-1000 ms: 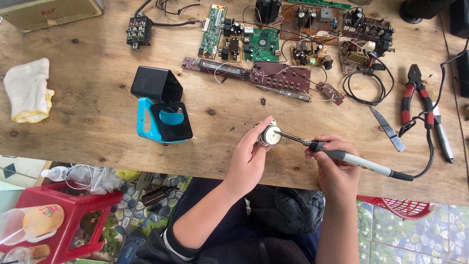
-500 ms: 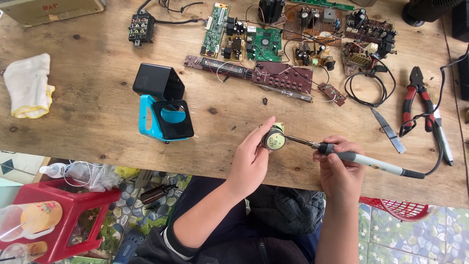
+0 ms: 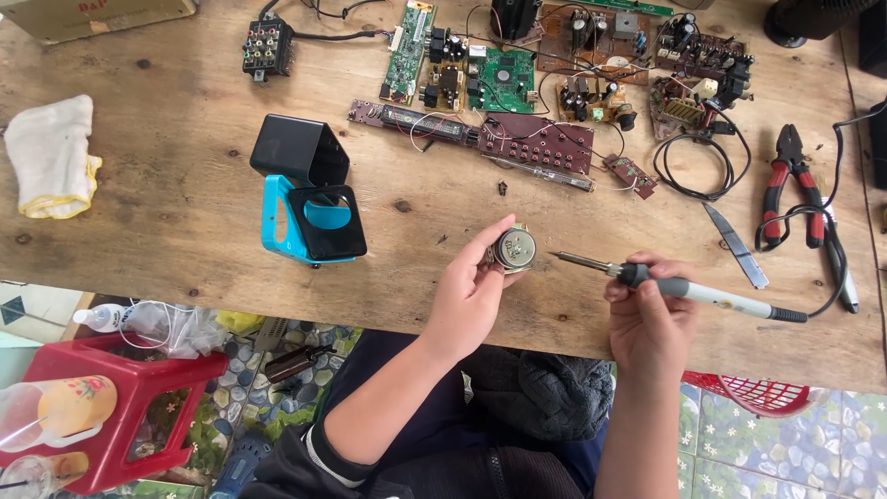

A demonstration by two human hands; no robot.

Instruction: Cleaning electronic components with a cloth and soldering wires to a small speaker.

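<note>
On the table (image 3: 185, 212), one motor (image 3: 513, 249), one soldering iron (image 3: 684, 289), two hands.

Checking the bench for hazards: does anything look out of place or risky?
A bare knife blade lies loose by the red-handled pliers, close to the right hand holding the soldering iron. The left hand holds a small round motor. Nothing spilled.

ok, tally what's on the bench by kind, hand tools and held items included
Circuit boards: at least 7, cluster overlaps
Soldering iron in right hand: 1
Round metal part in left hand: 1
Pliers: 1
Knife blade: 1
Blue and black device: 1
White cloth: 1
Total: at least 13
</note>
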